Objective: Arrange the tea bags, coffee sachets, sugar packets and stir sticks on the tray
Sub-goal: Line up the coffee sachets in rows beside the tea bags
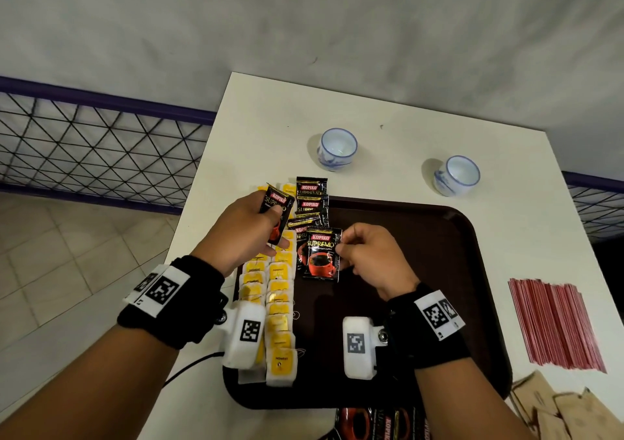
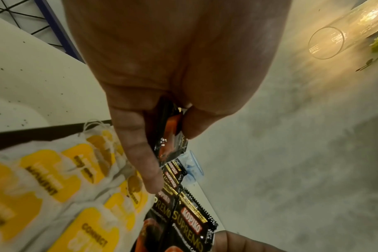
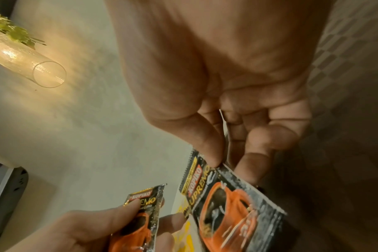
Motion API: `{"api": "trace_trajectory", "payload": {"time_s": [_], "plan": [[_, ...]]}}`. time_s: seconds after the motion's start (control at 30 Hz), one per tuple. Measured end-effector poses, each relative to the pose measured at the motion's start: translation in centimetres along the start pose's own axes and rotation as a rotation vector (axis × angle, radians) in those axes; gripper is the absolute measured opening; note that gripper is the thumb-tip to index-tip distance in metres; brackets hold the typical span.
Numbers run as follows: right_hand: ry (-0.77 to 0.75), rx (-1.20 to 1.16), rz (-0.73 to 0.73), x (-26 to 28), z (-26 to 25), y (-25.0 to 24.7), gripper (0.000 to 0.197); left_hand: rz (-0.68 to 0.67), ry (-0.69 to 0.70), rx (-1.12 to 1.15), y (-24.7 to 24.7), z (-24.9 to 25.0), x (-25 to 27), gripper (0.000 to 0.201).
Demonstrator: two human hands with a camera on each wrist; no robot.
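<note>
My right hand (image 1: 366, 257) pinches a coffee sachet (image 1: 322, 254) by its edge, low over the tray (image 1: 439, 254). My left hand (image 1: 244, 228) holds another sachet (image 1: 276, 215). They look light, thin and slippery, so edges are best.

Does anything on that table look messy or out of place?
Mostly tidy. The tea bags lie in two neat rows on the tray, but the top coffee sachets of the column poke past the tray's far rim onto the table. The red stir sticks and brown packets lie off the tray.
</note>
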State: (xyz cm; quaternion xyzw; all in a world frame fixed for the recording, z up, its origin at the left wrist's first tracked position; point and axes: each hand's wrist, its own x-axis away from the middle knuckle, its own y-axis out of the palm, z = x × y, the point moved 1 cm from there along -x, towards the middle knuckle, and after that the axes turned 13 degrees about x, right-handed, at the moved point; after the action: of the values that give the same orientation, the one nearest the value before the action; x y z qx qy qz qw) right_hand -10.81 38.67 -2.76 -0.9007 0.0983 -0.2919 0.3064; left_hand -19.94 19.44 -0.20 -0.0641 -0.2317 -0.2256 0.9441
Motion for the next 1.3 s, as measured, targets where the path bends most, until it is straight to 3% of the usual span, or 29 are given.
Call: {"api": "trace_trajectory", "payload": {"time_s": [1.3], "plan": [[0.035, 0.081, 0.115, -0.3, -0.2, 2.5, 0.017, 0.001, -0.026, 0.01, 1.0, 0.4, -0.3, 0.018]]}}
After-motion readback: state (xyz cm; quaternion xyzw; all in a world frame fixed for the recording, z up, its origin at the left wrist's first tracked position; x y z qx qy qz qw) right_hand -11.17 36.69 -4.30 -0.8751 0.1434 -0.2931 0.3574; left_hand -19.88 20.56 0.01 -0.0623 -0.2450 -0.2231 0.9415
